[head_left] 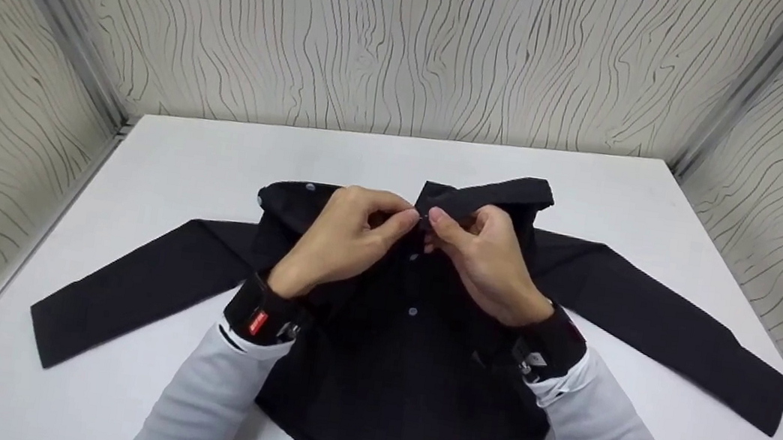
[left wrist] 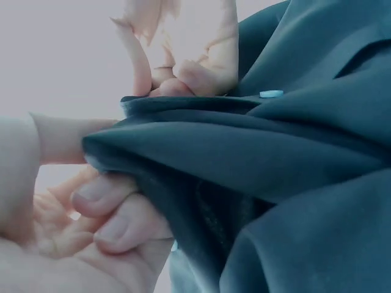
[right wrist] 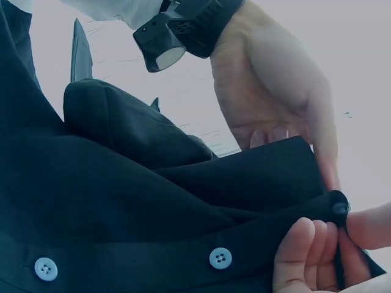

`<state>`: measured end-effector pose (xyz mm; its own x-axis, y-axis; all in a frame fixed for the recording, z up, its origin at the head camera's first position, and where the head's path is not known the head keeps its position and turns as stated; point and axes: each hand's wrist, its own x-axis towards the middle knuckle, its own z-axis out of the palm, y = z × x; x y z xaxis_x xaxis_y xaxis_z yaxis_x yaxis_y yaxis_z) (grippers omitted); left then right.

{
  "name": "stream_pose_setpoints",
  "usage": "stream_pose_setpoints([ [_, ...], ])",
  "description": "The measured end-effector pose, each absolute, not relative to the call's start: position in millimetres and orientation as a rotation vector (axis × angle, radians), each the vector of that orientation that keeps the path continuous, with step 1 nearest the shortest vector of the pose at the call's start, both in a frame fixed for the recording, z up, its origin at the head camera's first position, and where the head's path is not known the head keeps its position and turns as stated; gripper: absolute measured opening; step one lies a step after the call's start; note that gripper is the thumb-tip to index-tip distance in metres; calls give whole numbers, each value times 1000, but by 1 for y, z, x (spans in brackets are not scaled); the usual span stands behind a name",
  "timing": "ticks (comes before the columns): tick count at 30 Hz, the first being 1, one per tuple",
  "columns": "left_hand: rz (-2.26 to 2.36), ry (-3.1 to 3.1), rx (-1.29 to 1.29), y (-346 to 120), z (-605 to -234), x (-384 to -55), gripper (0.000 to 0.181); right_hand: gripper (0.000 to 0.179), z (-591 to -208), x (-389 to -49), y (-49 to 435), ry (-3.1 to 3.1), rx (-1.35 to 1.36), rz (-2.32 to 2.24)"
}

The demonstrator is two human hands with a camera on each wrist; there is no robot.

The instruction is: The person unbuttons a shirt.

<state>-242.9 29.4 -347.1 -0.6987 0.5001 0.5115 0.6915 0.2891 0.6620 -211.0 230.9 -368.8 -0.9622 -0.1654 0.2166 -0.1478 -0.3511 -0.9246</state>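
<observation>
A black long-sleeved button-up shirt [head_left: 406, 396] lies front up, its collar [head_left: 504, 195] raised from the table. My left hand [head_left: 352, 234] pinches one front edge of the neck between thumb and fingers. Close beside it, my right hand [head_left: 488, 259] pinches the other edge just under the collar. In the right wrist view, a button [right wrist: 340, 208] shows at the cloth's corner by my right thumb, and a pale four-hole button [right wrist: 220, 257] sits farther along the front strip. Folded cloth layers [left wrist: 183, 131] run between both hands in the left wrist view.
The shirt's sleeves, one left [head_left: 148, 286] and one right [head_left: 664, 332], stretch out across the white table [head_left: 164, 167]. Wood-grain patterned panels [head_left: 400, 39] enclose the back and sides. Dark straps with small cameras [head_left: 266, 313] circle both wrists.
</observation>
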Motion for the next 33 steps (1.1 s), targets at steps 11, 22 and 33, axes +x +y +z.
stream_pose_setpoints([
  [11, -1144, -2290, -1191, 31, -345, -234, 8, 20, -369, -213, 238, 1840, -505, -2450],
  [22, -988, -2305, -1130, 36, -347, -231, 5, 17, -367, -212, 239, 1944, -495, -2418],
  [33, -1062, -2219, -1133, 37, -352, -236, 8, 22, -364, -208, 235, 1997, -506, -2430],
])
